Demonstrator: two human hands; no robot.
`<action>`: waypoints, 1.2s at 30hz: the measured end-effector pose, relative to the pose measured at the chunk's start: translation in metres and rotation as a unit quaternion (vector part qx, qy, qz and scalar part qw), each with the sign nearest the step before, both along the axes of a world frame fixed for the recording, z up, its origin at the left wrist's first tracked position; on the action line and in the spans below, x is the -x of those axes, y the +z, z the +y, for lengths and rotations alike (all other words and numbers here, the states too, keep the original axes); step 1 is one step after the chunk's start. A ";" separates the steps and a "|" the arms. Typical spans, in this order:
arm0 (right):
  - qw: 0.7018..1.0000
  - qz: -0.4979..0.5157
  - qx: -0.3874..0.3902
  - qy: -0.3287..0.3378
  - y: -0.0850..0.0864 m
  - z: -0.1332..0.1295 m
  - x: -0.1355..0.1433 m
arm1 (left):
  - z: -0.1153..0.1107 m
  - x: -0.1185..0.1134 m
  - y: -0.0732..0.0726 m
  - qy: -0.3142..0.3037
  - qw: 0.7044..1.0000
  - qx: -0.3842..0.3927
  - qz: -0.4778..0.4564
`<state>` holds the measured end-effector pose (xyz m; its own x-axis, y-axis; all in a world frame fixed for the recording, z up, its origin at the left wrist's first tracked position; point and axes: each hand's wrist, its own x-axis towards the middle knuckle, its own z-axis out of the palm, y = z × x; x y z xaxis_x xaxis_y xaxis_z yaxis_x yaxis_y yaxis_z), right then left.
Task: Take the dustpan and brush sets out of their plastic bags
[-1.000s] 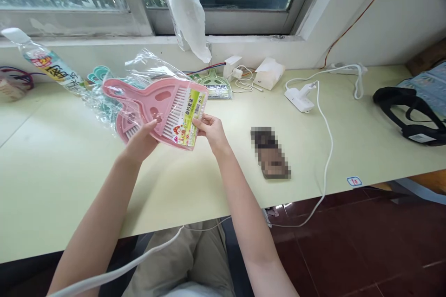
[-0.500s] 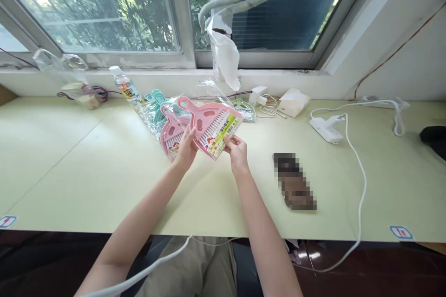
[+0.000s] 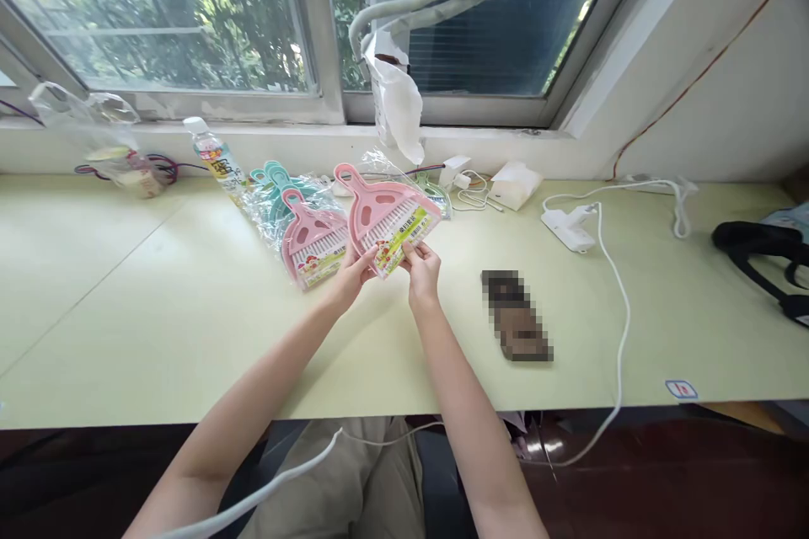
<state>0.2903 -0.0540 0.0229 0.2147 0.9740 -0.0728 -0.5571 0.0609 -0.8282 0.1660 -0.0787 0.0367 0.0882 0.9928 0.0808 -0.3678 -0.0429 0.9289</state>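
Note:
Between my two hands is a pink dustpan and brush set [image 3: 381, 204] in a clear wrapper, with a printed label along its lower edge. My left hand [image 3: 352, 276] pinches its lower left corner. At the bottom edge, by the label, my right hand [image 3: 421, 268] grips it with thumb and fingers. A second pink dustpan set [image 3: 311, 236] lies on the table just left of the held one, in clear plastic. Behind it are teal dustpan sets [image 3: 276, 185], also wrapped. A green dustpan set [image 3: 432, 188] is partly hidden behind the held one.
On the pale table [image 3: 158, 320] a bottle [image 3: 216, 158] leans at the back left, beside a plastic bag [image 3: 126, 164]. To the right lie a blurred-out phone-shaped object [image 3: 517, 316], a white power strip [image 3: 569, 229] with a trailing cord, and a black strap-like item [image 3: 758, 240].
My left hand has slid down to the held set's lower left corner, uncovering more of the pink set lying beside it. The view has turned slightly right.

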 end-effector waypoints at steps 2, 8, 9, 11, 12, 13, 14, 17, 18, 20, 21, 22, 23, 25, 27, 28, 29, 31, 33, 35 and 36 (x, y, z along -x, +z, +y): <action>1.000 -0.006 0.003 -0.008 0.000 0.000 0.001 | -0.001 -0.002 -0.001 0.003 1.000 -0.003 0.023; 1.000 -0.009 0.002 -0.017 -0.002 -0.002 0.012 | 0.003 -0.008 -0.012 0.084 0.995 -0.009 0.055; 1.000 -0.013 0.002 -0.008 0.000 -0.002 0.013 | 0.004 -0.008 -0.013 0.097 0.994 -0.011 0.044; 0.998 -0.036 0.003 0.046 0.006 -0.003 0.007 | 0.006 -0.007 -0.015 0.115 0.993 -0.009 0.020; 0.995 -0.059 0.007 0.084 0.010 -0.005 -0.002 | 0.007 -0.007 -0.015 0.115 0.993 -0.004 0.009; 0.988 -0.089 0.012 0.125 0.014 -0.009 -0.015 | 0.006 -0.007 -0.015 0.104 0.995 0.006 0.001; 0.980 -0.130 0.021 0.146 0.017 -0.015 -0.032 | 0.005 -0.008 -0.014 0.084 0.996 0.019 -0.006; 0.959 -0.281 0.031 -0.020 0.018 -0.048 -0.106 | 0.000 -0.012 -0.015 0.029 0.997 0.073 -0.026; 0.940 -0.327 0.004 -0.095 0.015 -0.063 -0.133 | -0.002 -0.014 -0.016 0.021 0.995 0.090 -0.032; 0.865 -0.457 -0.025 -0.203 0.006 -0.093 -0.185 | -0.003 -0.020 -0.021 0.018 0.992 0.116 -0.044; 0.820 -0.528 -0.031 -0.216 -0.001 -0.106 -0.207 | -0.003 -0.022 -0.024 0.016 0.991 0.124 -0.049; 0.781 -0.588 -0.032 -0.210 -0.007 -0.117 -0.225 | -0.002 -0.025 -0.027 0.012 0.990 0.132 -0.052; 0.751 -0.631 -0.034 -0.189 -0.014 -0.126 -0.238 | -0.001 -0.026 -0.030 0.009 0.989 0.139 -0.054; 0.723 -0.675 -0.032 -0.143 -0.027 -0.135 -0.254 | 0.003 -0.028 -0.034 0.010 0.987 0.147 -0.057; 0.711 -0.693 -0.031 -0.112 -0.038 -0.137 -0.258 | 0.006 -0.026 -0.036 0.015 0.987 0.152 -0.053; 0.707 -0.699 -0.031 -0.103 -0.042 -0.136 -0.258 | 0.007 -0.025 -0.037 0.017 0.987 0.152 -0.050; 0.703 -0.704 -0.031 -0.095 -0.045 -0.135 -0.257 | 0.008 -0.023 -0.038 0.018 0.987 0.151 -0.048; 0.696 -0.713 -0.030 -0.083 -0.048 -0.133 -0.256 | 0.010 -0.020 -0.039 0.022 0.987 0.149 -0.047; 0.688 -0.721 -0.027 -0.070 -0.048 -0.131 -0.256 | 0.011 -0.018 -0.041 0.024 0.988 0.146 -0.049; 0.682 -0.729 -0.022 -0.053 -0.048 -0.131 -0.257 | 0.011 -0.017 -0.041 0.020 0.988 0.144 -0.049; 0.681 -0.730 -0.019 -0.047 -0.048 -0.131 -0.257 | 0.011 -0.017 -0.041 0.016 0.988 0.144 -0.046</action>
